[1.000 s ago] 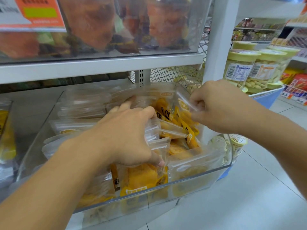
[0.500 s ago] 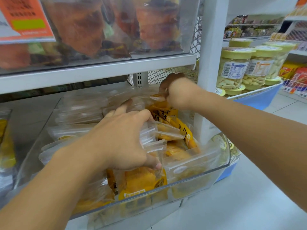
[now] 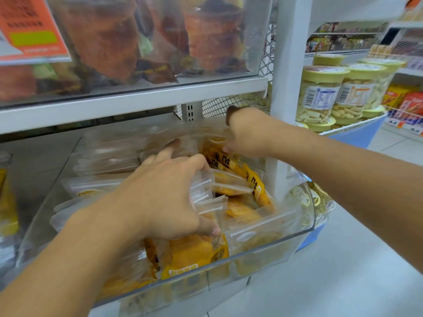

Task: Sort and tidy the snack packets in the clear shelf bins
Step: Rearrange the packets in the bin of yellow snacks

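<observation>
The clear plastic snack packets with yellow-orange dried fruit inside (image 3: 196, 250) are sitting packed in upright rows inside the clear curved-front plastic bin (image 3: 304, 229) on the lower white shelf, filling it from the near wall to the far end. The left hand (image 3: 164, 197) is lying across the tops of the packets in the middle of the bin, its grip curling round a bunch of them, thumb pressing at the near side and fingers reaching over the far side. The right hand (image 3: 242, 131) is reaching to the far right corner of the bin, its grip narrowing to a pinch on the top edge of a yellow packet with black lettering (image 3: 219, 154). Above the bin, the white metal shelf board (image 3: 137, 101) is carrying another clear bin of orange-brown snack bags (image 3: 212, 37), with an orange and white price sign (image 3: 32, 28) hanging at its left. To the right, beyond the white upright post (image 3: 288, 88), clear round jars with pale yellow lids (image 3: 320, 94) are standing together on a blue stand.
</observation>
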### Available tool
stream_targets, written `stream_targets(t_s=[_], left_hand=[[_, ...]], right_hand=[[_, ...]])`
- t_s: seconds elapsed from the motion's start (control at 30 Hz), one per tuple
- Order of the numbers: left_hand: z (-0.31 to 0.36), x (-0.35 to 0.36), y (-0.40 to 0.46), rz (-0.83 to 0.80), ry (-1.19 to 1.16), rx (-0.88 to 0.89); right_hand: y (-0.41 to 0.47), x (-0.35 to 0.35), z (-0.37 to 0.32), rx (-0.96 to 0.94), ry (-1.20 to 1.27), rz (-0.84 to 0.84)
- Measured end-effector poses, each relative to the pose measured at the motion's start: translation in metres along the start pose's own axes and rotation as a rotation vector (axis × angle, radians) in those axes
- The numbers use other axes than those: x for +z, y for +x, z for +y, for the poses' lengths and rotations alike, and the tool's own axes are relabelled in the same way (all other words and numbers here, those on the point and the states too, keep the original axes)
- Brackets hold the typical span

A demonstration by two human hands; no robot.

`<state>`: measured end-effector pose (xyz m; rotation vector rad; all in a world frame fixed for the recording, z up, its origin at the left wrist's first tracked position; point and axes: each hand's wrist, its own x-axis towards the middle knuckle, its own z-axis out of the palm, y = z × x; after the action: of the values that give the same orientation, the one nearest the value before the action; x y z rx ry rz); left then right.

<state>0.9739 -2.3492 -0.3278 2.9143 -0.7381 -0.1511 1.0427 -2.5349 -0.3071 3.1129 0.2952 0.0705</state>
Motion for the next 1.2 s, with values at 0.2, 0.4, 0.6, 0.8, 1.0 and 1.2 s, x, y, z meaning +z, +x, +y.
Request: stream_targets(t_s=[0.2,0.4,0.6,0.8,1.0,1.2], left_hand=[[-0.004,0.002,0.002,-0.006,-0.018,-0.015],[-0.003,0.001,0.002,-0.072,-0.064,-0.019],[0.0,0.0,0.0,-0.117,-0.066,-0.022],[0.002,-0.003,-0.004,-0.136,-0.073,-0.026],[0.001,-0.001,-0.003,-0.11,-0.035,0.012],[-0.003,0.001,-0.001,-0.074,-0.023,0.055]], right_hand=[[-0.036,0.006,0.008,0.053,0.058,0.146],[-0.023,0.015,-0.001,-0.004,0.036,-0.189],[-0.013,0.025,-0.007,-0.029,-0.17,-0.32],[-0.015,0.034,-0.009,0.025,-0.15,-0.199],[-0.028,0.001,-0.007,-0.001,-0.206,0.174],[-0.014,-0.001,-0.003,-0.203,-0.191,0.061]])
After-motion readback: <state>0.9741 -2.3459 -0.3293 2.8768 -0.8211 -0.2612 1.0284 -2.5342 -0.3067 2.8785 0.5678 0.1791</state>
